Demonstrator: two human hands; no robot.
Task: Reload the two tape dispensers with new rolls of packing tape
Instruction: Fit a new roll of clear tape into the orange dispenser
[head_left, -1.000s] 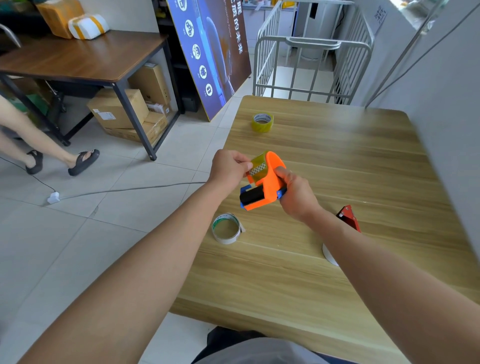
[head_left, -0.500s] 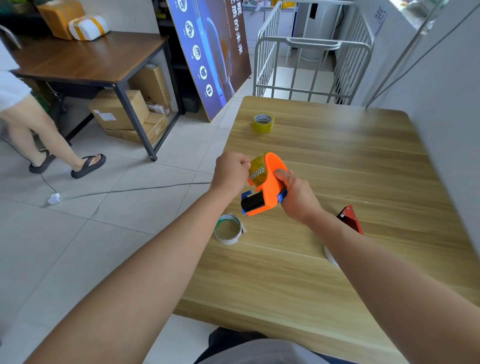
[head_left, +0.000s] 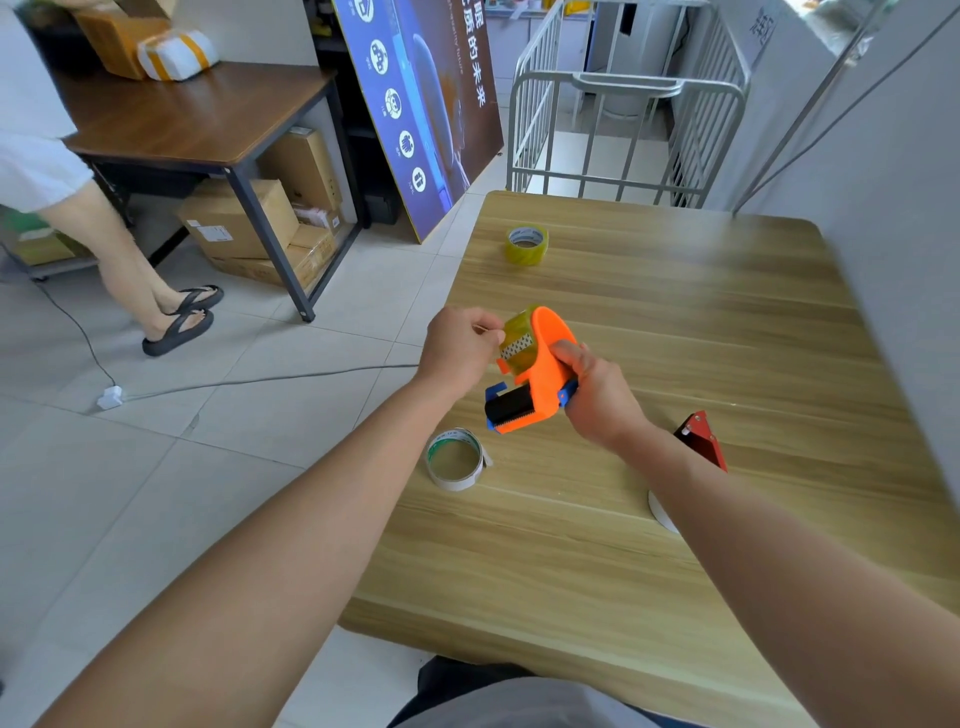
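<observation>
An orange tape dispenser (head_left: 540, 379) with a yellowish tape roll (head_left: 519, 338) in it hangs above the wooden table (head_left: 649, 322), gripped by my right hand (head_left: 597, 395). My left hand (head_left: 460, 345) pinches the tape's loose end at the roll's left side. A second yellow tape roll (head_left: 526, 244) stands at the table's far left. An empty white cardboard core (head_left: 455, 460) lies near the left edge. A red dispenser (head_left: 701, 441) lies behind my right forearm, with a white roll (head_left: 661, 512) mostly hidden under the arm.
A grey wall (head_left: 898, 218) borders the table's right side. A metal railing (head_left: 613, 104) stands beyond the far edge. On the left floor a person (head_left: 130, 249) in sandals stands by a dark desk (head_left: 197, 119) with cardboard boxes (head_left: 244, 223); a cable (head_left: 260, 382) crosses the tiles.
Both hands and the orange dispenser drifted slightly toward me. The person on the left walked closer to the dark desk.
</observation>
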